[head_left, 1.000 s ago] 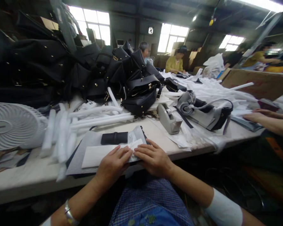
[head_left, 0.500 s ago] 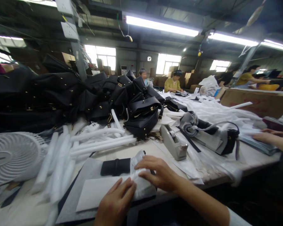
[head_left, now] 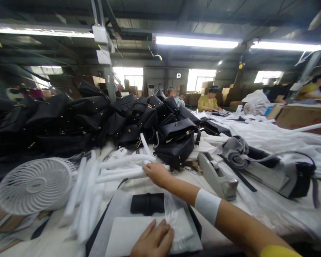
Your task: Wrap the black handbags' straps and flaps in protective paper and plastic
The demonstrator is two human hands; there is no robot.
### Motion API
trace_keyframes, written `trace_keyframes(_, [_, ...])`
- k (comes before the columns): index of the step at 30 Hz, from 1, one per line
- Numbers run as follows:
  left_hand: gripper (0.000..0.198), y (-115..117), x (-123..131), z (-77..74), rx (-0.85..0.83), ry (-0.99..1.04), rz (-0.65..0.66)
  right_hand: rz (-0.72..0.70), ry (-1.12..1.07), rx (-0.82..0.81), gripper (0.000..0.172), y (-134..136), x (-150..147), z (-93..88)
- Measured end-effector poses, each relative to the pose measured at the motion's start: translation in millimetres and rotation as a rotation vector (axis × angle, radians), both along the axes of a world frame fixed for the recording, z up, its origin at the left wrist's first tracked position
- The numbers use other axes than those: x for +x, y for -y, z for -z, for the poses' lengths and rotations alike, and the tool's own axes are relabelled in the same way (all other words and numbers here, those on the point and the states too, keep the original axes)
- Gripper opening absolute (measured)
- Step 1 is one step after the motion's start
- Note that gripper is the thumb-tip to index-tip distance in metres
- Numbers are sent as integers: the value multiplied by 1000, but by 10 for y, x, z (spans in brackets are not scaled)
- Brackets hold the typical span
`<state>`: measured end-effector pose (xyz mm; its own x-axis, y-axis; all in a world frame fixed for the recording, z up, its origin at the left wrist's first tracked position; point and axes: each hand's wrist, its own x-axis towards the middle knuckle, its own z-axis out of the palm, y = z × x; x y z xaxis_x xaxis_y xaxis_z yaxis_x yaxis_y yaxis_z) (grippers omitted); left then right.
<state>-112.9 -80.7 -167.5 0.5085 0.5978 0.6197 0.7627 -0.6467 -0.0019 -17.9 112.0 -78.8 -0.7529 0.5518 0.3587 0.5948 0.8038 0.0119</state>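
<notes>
My right hand stretches forward across the table and rests on a heap of white foam rolls; whether its fingers grip one I cannot tell. My left hand lies flat at the near edge on a white foam sheet and a crinkled clear plastic bag. A rolled black strap lies on the grey sheet just beyond the left hand. A black handbag stands right behind the foam rolls.
A white desk fan stands at the left. A grey tape dispenser sits to the right, beside a grey-wrapped bag. Black handbags are piled behind. Other people sit at the far end of the table.
My right hand left the plastic bag and reached forward to the white foam rolls. My left hand stayed on the foam sheet. The view tilted upward.
</notes>
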Motion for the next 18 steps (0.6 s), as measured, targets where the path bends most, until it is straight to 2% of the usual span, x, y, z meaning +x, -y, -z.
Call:
trace_keyframes(3, [38, -7, -12, -53, -1, -6, 51, 61, -105, -15, 33, 227, 242, -224])
trace_keyframes(5, [43, 8, -3, -121, -49, -15, 41, 100, -184, -26, 35, 461, 483, -401])
trace_keyframes(8, [49, 42, 40, -268, -174, -18, -32, 62, -388, -65, 31, 946, 932, -612])
trace_keyframes(10, [49, 45, 65, -375, -294, -42, -84, 24, -524, -111, 31, 1327, 1250, -659])
trace_keyframes(13, [40, 11, 65, -517, -479, -74, -118, 71, -518, -128, 31, 1892, 1670, -532])
trace_keyframes(16, [33, -25, 39, -637, -543, -72, -86, 110, -432, -55, 35, 2343, 1928, -221])
trace_keyframes(18, [36, -29, 28, -705, -550, -67, -77, 91, -374, 21, 38, 2542, 1972, 15])
